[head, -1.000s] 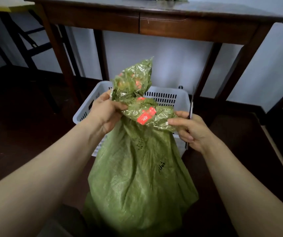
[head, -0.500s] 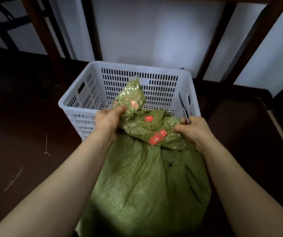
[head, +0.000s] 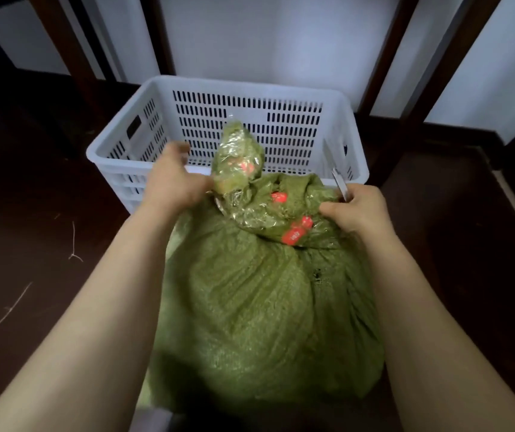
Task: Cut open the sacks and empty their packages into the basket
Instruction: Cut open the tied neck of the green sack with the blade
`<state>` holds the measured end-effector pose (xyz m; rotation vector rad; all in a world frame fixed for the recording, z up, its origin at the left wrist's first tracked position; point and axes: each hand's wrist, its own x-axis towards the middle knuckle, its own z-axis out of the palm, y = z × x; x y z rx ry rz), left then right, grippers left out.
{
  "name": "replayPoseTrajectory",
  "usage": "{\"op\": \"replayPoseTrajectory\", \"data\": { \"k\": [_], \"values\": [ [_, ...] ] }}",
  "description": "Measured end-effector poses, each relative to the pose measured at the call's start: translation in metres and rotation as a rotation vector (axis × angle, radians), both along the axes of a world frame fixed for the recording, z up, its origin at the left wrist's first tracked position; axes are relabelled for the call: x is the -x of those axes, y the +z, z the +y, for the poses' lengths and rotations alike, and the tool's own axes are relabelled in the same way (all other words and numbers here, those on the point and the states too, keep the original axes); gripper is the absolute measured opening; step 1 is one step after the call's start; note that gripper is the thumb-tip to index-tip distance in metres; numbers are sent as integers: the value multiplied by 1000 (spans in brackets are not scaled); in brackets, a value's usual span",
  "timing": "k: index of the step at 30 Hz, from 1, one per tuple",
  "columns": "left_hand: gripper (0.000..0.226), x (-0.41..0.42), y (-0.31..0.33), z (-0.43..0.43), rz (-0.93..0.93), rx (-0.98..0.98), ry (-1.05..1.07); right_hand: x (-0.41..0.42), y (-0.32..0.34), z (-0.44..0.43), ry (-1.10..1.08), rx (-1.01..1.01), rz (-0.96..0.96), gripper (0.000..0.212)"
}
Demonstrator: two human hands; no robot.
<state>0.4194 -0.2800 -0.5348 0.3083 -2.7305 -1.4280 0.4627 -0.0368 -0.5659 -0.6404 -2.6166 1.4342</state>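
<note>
Since a moment ago the view has dropped and the green woven plastic sack [head: 259, 307] has come down from a lifted hold to sit low on the dark floor [head: 25, 244], neck at the near rim of the white slotted plastic basket [head: 250, 88]. Left hand [head: 172, 182] was pinched on the neck; now its fingers are loosening, apart, beside the taped twist, blurred so contact unclear. Right hand [head: 355, 210] stays clamped on the sack's neck fold together with a thin metal blade [head: 338, 182], tip up over the basket's rim. Likely reading: positioning is done, cut comes next.

The neck is bound in clear shiny tape [head: 237, 157] with orange-red labels [head: 295, 232]; sack not yet opened. Bulging, so probably full; its packages are hidden. A small dark hole shows in the weave on the right. The basket, as far as visible behind the hands, holds nothing; its floor is mostly hidden. It stands under dark wooden bench legs [head: 66, 57], against the white wall.
</note>
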Motion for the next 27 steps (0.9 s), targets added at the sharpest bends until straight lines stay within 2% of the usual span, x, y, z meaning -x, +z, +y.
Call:
{"op": "replayPoseTrajectory", "data": {
  "k": [2, 4, 5, 8, 9, 11, 14, 16, 18, 19, 21, 23, 25, 27],
  "values": [
    [95, -7, 4, 10, -60, -238, -109, -2, 2, -11, 95, 0, -3, 9],
    [104, -12, 7, 19, -86, -293, -110, -6, 4, -22, 166, -2, -12, 13],
    [97, -14, 7, 21, -81, -303, -92, -8, 6, -24, 184, 0, -22, 15],
    [40, -15, 4, 19, 42, -388, 63, -9, 5, -12, 168, -55, -48, 15],
    [31, -19, 2, 17, 83, -469, 165, -11, 4, -5, 144, -91, -54, 13],
    [26, -24, -4, 14, 115, -662, 327, -17, 2, 7, 88, -148, -70, 11],
    [22, -29, -11, 18, 77, -771, 297, -23, 2, 7, 60, -309, -209, 5],
    [17, -28, -8, 21, 35, -781, 150, -23, 14, -2, 10, -507, -267, 28],
    [15, -27, -4, 20, 39, -778, 30, -22, 30, -12, -36, -565, -154, 49],
    [12, -29, -1, 20, 43, -788, -6, -20, 40, -18, -45, -487, -47, 48],
    [8, -32, 3, 20, 55, -797, -62, -16, 56, -34, 14, -163, 152, 34],
    [13, -36, 6, 23, 56, -772, -104, -19, 63, -54, 143, 107, 183, 27],
    [18, -38, 8, 25, 52, -752, -132, -21, 60, -69, 246, 130, 144, 21],
    [15, -41, 12, 22, 16, -755, -154, -20, 53, -74, 231, 178, 149, 23]
  ]
}}
